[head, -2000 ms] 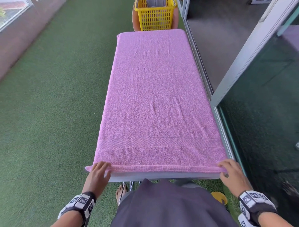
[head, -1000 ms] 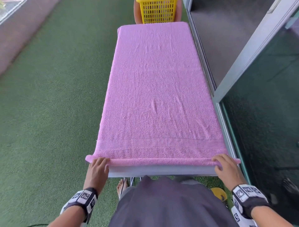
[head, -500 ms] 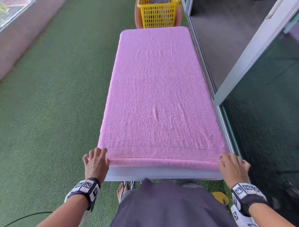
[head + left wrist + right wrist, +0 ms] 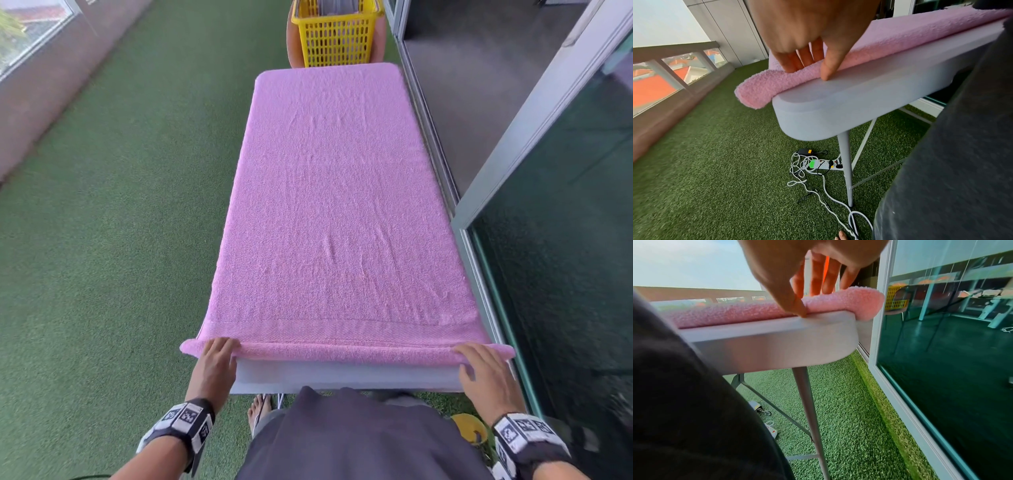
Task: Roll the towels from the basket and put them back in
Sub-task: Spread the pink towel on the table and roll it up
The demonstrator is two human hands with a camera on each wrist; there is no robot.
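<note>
A pink towel (image 4: 335,205) lies spread along a narrow white table (image 4: 342,375). Its near end is turned into a thin roll (image 4: 342,351) (image 4: 764,84) (image 4: 855,303) across the table's front edge. My left hand (image 4: 215,359) (image 4: 807,61) pinches the roll's left end, fingers on top and thumb at the front. At the right end my right hand (image 4: 479,366) (image 4: 809,293) holds the roll the same way. Both roll ends overhang the table's corners. A yellow basket (image 4: 335,37) stands on a seat past the table's far end, with something grey inside.
Green artificial turf (image 4: 120,240) covers the floor. A glass sliding door and its metal frame (image 4: 513,144) run close along the table's right side. A power strip with tangled cables (image 4: 818,165) lies under the table by its leg (image 4: 845,162). A low wall runs on the left.
The near hem has been turned over into a thin roll across the front edge. Both hands shifted from lying on the flat hem to pinching the roll's ends.
</note>
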